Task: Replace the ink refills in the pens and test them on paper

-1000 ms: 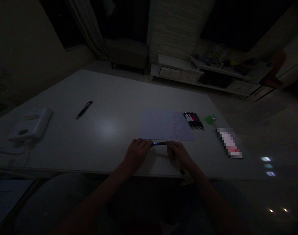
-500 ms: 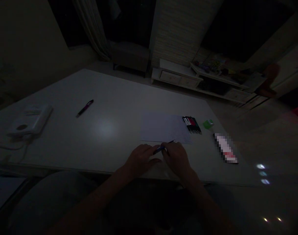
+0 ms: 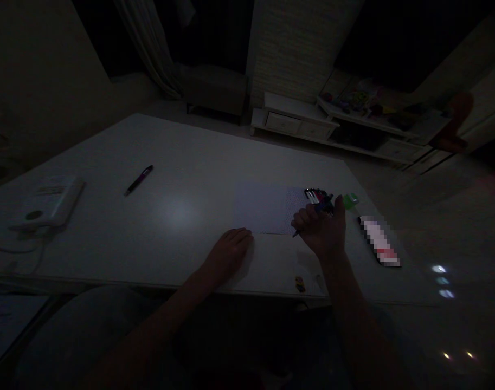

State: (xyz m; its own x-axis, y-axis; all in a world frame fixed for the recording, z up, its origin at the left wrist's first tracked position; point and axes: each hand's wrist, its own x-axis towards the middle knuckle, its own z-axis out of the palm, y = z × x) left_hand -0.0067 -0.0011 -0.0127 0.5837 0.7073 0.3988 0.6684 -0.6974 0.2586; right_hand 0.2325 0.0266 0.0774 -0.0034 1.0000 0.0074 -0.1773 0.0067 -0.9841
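My right hand [image 3: 323,235] is raised over the table's right part, its fingers wrapped round a dark blue pen [image 3: 323,204]. The pen's point sticks out below the fist, and the thumb stretches upward. Palm down, my left hand [image 3: 230,250] lies flat on the table, its fingertips at the lower left corner of a white paper sheet [image 3: 258,208]. Behind the right hand, a row of several pens [image 3: 312,196] is partly covered. A small yellow and dark item [image 3: 300,284] lies by the table's near edge.
The white table [image 3: 190,162] carries a purple and black pen [image 3: 139,180] and a white box-like device [image 3: 54,200] with a cable at left. At right are a small green object [image 3: 350,200] and a blurred-out phone-like object [image 3: 379,241]. A low cabinet [image 3: 291,116] stands beyond.
My hands have come apart. The right hand has lifted up and right with the pen, while the left has let go and flattened on the table. The small yellow item has come into sight.
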